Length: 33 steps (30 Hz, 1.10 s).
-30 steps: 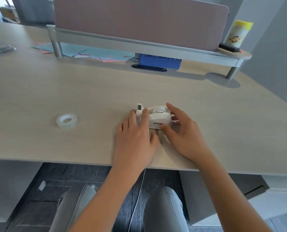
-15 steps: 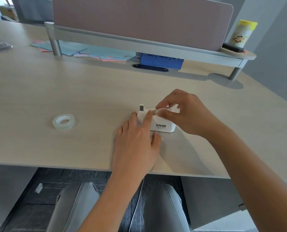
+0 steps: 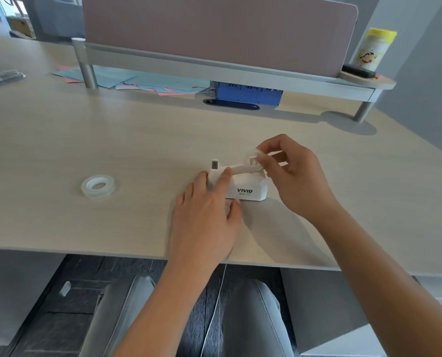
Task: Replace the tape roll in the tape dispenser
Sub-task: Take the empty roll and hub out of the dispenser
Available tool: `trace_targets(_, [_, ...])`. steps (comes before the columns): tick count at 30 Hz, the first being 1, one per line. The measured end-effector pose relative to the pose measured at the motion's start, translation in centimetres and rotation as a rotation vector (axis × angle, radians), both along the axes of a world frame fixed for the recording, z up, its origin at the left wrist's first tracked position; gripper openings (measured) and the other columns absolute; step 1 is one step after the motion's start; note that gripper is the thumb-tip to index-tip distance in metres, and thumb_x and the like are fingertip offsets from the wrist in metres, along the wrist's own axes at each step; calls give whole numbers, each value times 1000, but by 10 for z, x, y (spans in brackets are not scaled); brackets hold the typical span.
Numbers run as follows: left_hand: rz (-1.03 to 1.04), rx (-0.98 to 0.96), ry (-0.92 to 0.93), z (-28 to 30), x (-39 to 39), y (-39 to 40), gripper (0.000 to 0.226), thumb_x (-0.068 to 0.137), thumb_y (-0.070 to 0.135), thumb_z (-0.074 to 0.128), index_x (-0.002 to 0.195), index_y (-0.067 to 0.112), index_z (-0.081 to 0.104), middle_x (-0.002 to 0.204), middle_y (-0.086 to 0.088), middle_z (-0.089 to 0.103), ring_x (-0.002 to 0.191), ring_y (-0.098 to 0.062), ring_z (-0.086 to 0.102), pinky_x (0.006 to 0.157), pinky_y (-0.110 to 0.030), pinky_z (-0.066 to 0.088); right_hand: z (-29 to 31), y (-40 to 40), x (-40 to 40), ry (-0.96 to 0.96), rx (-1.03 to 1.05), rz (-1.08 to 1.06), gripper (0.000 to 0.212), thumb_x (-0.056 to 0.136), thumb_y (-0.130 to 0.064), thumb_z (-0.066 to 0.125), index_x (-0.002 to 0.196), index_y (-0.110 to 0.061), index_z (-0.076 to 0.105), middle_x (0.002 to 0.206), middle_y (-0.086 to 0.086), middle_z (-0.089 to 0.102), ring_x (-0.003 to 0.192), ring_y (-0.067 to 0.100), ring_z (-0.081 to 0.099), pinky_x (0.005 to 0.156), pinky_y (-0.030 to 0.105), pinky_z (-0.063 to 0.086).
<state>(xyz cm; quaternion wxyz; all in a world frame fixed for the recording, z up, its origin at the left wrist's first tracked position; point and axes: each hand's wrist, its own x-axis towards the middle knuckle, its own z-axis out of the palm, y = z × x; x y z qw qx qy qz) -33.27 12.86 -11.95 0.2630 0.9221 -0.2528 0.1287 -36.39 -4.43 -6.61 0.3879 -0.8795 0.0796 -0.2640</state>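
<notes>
Table (image 3: pixel 60 140): pale wood top, carrying everything listed here; a screen on a raised rail runs along its far side.

Left hand (image 3: pixel 204 217): yours, laid palm-down on the table against the near left end of the dispenser. Fingers rest on its front, beside the cutter post. Grip loose, closed on nothing; it pins the base in place.

Right hand (image 3: pixel 294 176): yours, raised over the rear of the dispenser. Grip closed, thumb and fingertips pinching the old roll.

Tape dispenser (image 3: pixel 248 190): white, marked VIVID, standing near the middle of the table between your hands. Cutter (image 3: pixel 214 164) upright at its left end.

New tape roll (image 3: pixel 97 186): clear, lying flat on the table, well apart to the left of the dispenser, untouched.

Old roll (image 3: pixel 253 157): small and pale, lifted just above the dispenser's cradle. A strip of tape appears to run from it toward the cutter; whether tape remains on it cannot be told.

Step in hand, by judgement: removal of the spent roll. Next move calls for freeing that strip from the cutter, setting the old roll aside, then reaching left for the new roll while your left hand steadies the base.
</notes>
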Motion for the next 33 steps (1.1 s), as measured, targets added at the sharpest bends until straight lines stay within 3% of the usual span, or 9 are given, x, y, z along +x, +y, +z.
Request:
trace_targets(3, [-17,-59,25,1,-1,1,59,95,41,51,153,33,39,153,-10,43,137,-32,47,109,-47,42,2,6,-2,-114,194,-50,5,99,-19,69,97,-22,70,97,-8,75,87,15,71,77,31,62])
trace_targets(5, [-11,-229,9,3,-5,4,54,95,35,59,148,30,48,151,-8,46,137,-30,47,109,-41,44,4,11,-5,-126,341,-43,6,99,-16,70,101,-14,74,95,-1,77,83,16,72,72,27,61])
trace_targets(7, [-3,-489,-76,5,-8,9,42,92,23,67,133,18,64,133,-6,60,122,-26,58,102,-27,44,5,19,-11,-106,466,-22,10,99,-14,69,103,-9,77,94,3,79,79,9,72,70,21,58])
trace_targets(9, [3,-726,-117,6,-11,14,28,89,12,71,117,11,72,113,-2,70,101,-20,67,91,-26,52,3,28,-17,-78,534,-12,12,99,-16,70,102,-12,80,94,3,81,81,10,73,73,22,59])
trace_targets(13, [-34,-1017,269,20,-21,24,19,90,18,74,108,21,77,101,8,78,91,-9,72,81,-25,57,0,47,-27,-42,632,34,12,97,-20,71,102,-16,82,98,2,83,89,15,75,81,27,60])
trace_targets(17, [-73,-1092,487,32,-23,35,16,88,25,75,103,25,81,93,10,82,82,-1,71,76,-18,53,-1,64,-33,-8,647,97,12,97,-18,72,102,-14,82,93,-1,83,83,7,73,73,20,58])
trace_targets(27, [-25,-1147,495,34,-27,57,10,88,17,75,91,21,84,78,7,80,72,-4,65,76,-33,57,-7,85,-36,3,653,164,14,88,-8,80,102,-8,83,94,7,84,85,13,73,81,27,60])
trace_targets(31, [-29,-1159,555,32,-27,66,9,87,14,77,93,17,83,77,0,79,70,-7,68,62,-20,55,-7,88,-33,28,762,180,14,88,-12,80,100,-8,83,92,7,83,83,13,74,82,29,61])
trace_targets(33, [-33,-1164,589,33,-26,70,11,85,14,79,96,12,82,81,-7,81,71,-12,71,64,-22,59,-6,90,-32,46,795,199,11,88,-13,79,98,-9,83,88,5,82,80,12,74,83,30,61])
